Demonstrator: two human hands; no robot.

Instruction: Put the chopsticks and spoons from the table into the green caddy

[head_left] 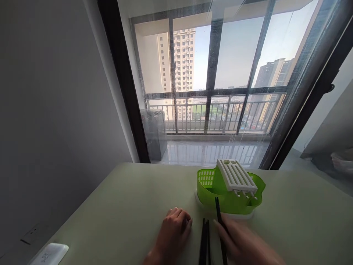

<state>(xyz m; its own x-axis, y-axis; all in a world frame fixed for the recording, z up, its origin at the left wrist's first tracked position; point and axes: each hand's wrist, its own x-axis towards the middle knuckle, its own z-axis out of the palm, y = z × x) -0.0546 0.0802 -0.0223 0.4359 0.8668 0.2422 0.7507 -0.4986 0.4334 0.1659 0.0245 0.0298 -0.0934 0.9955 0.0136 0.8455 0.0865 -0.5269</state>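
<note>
My right hand [237,235], smeared by motion, grips a pair of black chopsticks [218,209] with the tips pointing away from me, in front of the green basket. More black chopsticks [204,241] lie on the table between my hands, their near ends cut off by the frame. My left hand [174,230] rests on the table left of them, fingers curled in and plainly holding nothing. Just beyond my right hand stands a bright green plastic basket [228,201] on a white base, with a white slotted rack [237,176] across its middle and small hooks at the rack's near edge.
The pale green table [124,206] reaches to a large glass door with a dark frame [121,81]. A white object [52,254] lies at the table's lower left corner. A grey wall [55,92] runs along the left side. Beyond the glass are a balcony railing and tall buildings.
</note>
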